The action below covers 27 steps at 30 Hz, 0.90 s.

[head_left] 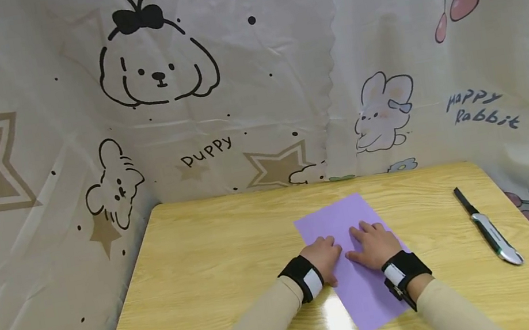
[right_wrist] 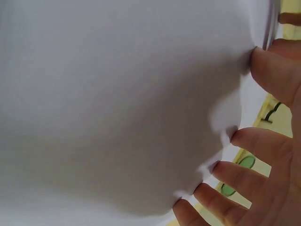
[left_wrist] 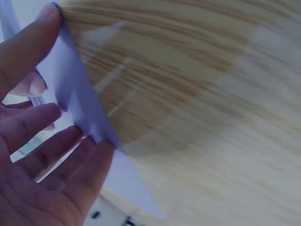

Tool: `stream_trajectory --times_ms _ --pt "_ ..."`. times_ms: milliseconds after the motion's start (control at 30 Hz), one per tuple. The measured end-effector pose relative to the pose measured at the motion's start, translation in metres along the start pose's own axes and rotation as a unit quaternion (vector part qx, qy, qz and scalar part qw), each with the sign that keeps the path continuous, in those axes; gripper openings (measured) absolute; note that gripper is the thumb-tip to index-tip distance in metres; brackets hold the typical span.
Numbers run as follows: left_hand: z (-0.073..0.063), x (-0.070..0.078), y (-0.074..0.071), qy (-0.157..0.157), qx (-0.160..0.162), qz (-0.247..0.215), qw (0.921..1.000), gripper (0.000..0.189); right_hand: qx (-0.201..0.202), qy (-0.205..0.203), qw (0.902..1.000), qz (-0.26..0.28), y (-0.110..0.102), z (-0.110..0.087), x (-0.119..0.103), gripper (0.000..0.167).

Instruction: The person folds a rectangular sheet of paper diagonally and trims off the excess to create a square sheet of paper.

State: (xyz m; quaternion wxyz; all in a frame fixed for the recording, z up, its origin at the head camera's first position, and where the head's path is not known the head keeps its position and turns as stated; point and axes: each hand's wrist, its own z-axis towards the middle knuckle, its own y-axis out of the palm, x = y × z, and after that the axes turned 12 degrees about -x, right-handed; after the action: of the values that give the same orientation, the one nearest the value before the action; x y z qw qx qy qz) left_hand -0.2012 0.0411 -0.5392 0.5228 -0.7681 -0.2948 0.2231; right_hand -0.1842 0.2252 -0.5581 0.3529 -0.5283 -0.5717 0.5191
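Sheet of purple paper (head_left: pixel 360 283), one: lying on the table, right of its middle, set askew, one short edge to the far side and the other to the near. Surface plain.

Left hand (head_left: pixel 323 259): at the sheet's left long edge; fingers extended, tips resting on the paper along that edge, thumb also touching; not clenched.

Right hand (head_left: pixel 375 246): on the right part of the sheet, fingers spread toward the far end, thumb pointing left; fingertips press the paper, nothing grasped.

Wristbands, two, black with a white patch: one on the left wrist (head_left: pixel 293 274), one on the right (head_left: pixel 412 269).

Sleeves, pale beige: left (head_left: pixel 264 322), with dark lettering; right (head_left: pixel 452 314).

Knife (head_left: pixel 489 232), dark and silver handle: right of the sheet, apart from it, narrow dark end pointing far and left.

Table (head_left: pixel 206 256), yellow wood grain, glare at its near side.

Cloth (head_left: pixel 247 127), pale, behind the table: printed puppy, rabbit, stars and cherries.
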Motion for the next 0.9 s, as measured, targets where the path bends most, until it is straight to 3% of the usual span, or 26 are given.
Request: stream_trajectory --times_ms 233,433,633,900 --pt "-0.004 -0.023 0.013 0.014 0.003 -0.046 0.9988 0.086 0.016 -0.026 0.9995 -0.003 0.002 0.006 -0.006 0.068" --pt "-0.013 -0.037 0.018 -0.002 -0.008 -0.092 0.9957 0.089 0.018 -0.054 0.9983 0.005 0.003 0.013 -0.013 0.069" --pt "-0.031 -0.051 0.019 -0.022 -0.003 -0.124 0.992 0.086 -0.012 -0.077 0.9959 0.046 0.009 0.013 -0.025 0.075" --pt "-0.057 -0.079 0.032 -0.046 0.003 -0.138 0.9894 0.085 -0.022 -0.111 0.9926 0.043 0.015 0.008 -0.041 0.086"
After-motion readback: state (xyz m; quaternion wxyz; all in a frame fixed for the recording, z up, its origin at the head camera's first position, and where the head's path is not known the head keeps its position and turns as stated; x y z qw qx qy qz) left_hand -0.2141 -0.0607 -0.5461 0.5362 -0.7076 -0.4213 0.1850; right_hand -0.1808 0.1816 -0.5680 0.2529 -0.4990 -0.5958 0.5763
